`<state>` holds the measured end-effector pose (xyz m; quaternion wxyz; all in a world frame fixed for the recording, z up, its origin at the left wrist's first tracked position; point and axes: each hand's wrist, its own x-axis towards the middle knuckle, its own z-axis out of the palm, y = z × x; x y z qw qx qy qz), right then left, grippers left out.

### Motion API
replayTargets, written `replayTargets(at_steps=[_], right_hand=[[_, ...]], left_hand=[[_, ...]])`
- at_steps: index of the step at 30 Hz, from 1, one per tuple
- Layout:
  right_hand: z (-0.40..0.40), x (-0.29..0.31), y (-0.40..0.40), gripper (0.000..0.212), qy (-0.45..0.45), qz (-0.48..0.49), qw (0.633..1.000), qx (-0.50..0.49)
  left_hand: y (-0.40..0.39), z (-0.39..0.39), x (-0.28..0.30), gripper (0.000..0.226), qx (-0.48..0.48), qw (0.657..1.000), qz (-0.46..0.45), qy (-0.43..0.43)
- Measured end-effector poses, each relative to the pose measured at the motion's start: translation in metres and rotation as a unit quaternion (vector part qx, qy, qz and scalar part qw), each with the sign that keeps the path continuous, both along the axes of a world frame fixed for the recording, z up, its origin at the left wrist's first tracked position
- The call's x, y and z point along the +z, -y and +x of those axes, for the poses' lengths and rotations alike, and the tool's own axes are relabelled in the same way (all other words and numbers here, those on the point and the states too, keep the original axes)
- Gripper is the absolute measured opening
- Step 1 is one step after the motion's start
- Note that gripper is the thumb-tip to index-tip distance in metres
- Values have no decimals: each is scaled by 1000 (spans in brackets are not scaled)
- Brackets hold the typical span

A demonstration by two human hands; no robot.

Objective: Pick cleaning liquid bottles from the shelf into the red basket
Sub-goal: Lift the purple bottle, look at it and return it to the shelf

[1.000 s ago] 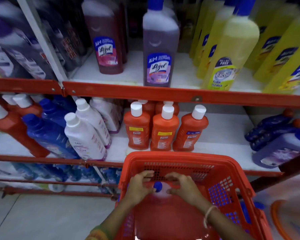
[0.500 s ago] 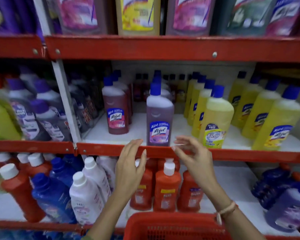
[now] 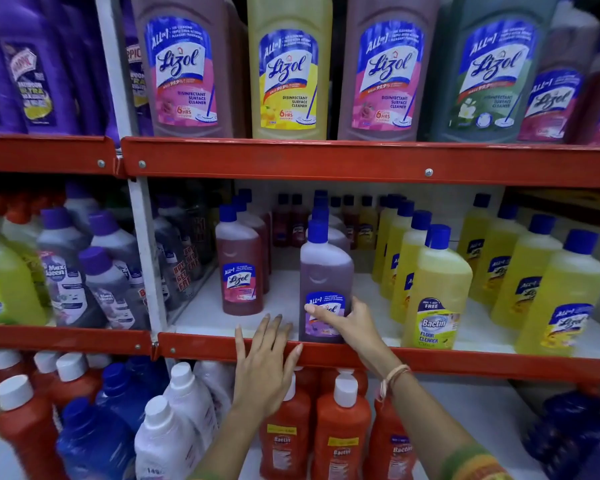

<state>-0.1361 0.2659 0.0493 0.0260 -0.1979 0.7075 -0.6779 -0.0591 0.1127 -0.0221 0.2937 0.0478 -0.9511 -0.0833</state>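
A purple cleaning liquid bottle (image 3: 326,268) with a blue cap stands upright at the front of the middle shelf (image 3: 361,355). My right hand (image 3: 343,322) wraps around its lower part, over the label. My left hand (image 3: 265,358) is open, fingers spread, lying over the red front edge of that shelf just left of the bottle and not touching it. A reddish bottle (image 3: 239,268) stands further left on the same shelf. The red basket is out of view.
Yellow bottles (image 3: 437,296) crowd the right of the middle shelf. Large bottles (image 3: 288,67) fill the top shelf. Orange bottles (image 3: 340,431), white ones (image 3: 174,434) and blue ones sit on the lower shelf. A white upright post (image 3: 146,258) divides the shelving.
Both hands rose from the basket to the middle shelf. My right hand has closed around the purple bottle; my left hand settled on the shelf edge. The view tilted up and the basket left the frame.
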Motion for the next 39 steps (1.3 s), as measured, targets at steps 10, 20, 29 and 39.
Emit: replayTargets(at_steps=[10, 20, 29, 39], right_hand=[[27, 3, 3, 48, -171, -8, 964, -204], [83, 17, -11, 53, -416, 125, 785, -441], [99, 34, -23, 57, -225, -97, 946, -213], [69, 36, -39, 65, 103, -295, 894, 322]], left_hand=[[4, 2, -2, 60, -11, 1000, -14, -2], [2, 5, -3, 55, -6, 1000, -14, 8], [4, 7, -2, 56, -11, 999, -26, 17], [5, 8, 1, 64, -21, 999, -23, 21]])
